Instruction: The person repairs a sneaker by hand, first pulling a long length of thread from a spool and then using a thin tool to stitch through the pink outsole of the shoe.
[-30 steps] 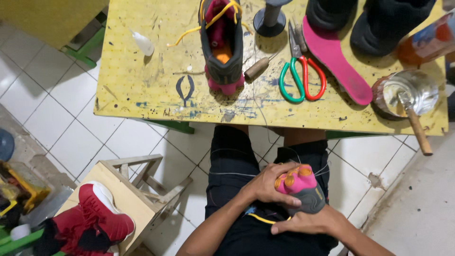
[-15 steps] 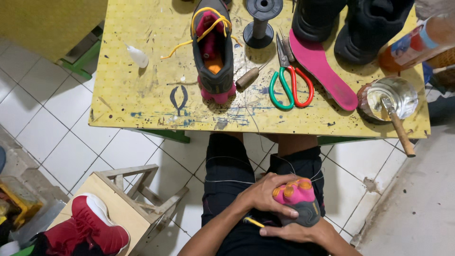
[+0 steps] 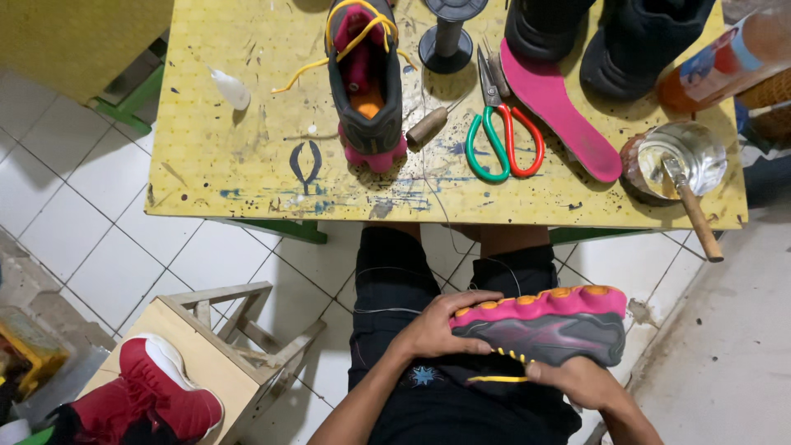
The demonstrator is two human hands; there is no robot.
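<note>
Head view. A shoe (image 3: 544,325) lies on its side across the lap, lower centre-right of the frame, pink-and-orange sole uppermost, grey upper facing the camera. The left hand (image 3: 441,325) enters from the lower centre, forearm angled up; its fingers curl over the sole's left end, clamped on the shoe. The right hand (image 3: 577,381) comes from the lower right edge and lies beneath the upper, fingers pressed to it by the yellow lace; the grip is partly hidden.

On the yellow table (image 3: 247,148), upper frame: a second shoe (image 3: 365,78), scissors (image 3: 498,132), a pink insole (image 3: 560,115), a spool (image 3: 447,33), a tin (image 3: 676,156) with a brush. A red shoe (image 3: 152,395) rests on a stool (image 3: 222,346), lower left.
</note>
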